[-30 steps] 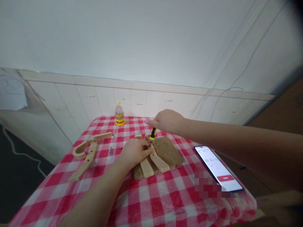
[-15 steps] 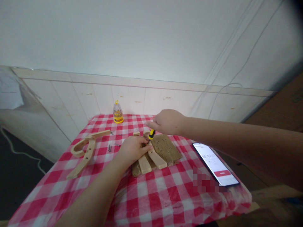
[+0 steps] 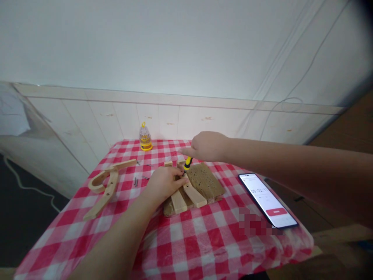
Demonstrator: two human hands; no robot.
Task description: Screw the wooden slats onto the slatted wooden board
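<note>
My right hand (image 3: 210, 146) is closed around the top of a yellow and black screwdriver (image 3: 188, 163), which tilts down into a curved light wooden piece (image 3: 194, 194). Close to the screwdriver's tip, my left hand (image 3: 165, 182) grips the wooden piece with thumb and fingers. Whatever sits right under the tip is too small to make out. A second wooden strip (image 3: 178, 201) runs beside it, partly hidden by my left hand. Both lie on a brown, hole-pocked board (image 3: 206, 179).
Left of my hands lies a curled wooden part (image 3: 109, 186) with holes. Several loose screws (image 3: 135, 181) lie between. A clear bit case with a yellow base (image 3: 145, 140) stands near the wall. A phone (image 3: 268, 200) showing a timer rests at the right edge of the checkered tablecloth (image 3: 204, 241).
The view has shifted slightly. My right hand and the screwdriver's handle have tipped a little to the right. My left hand keeps its hold on the wooden piece.
</note>
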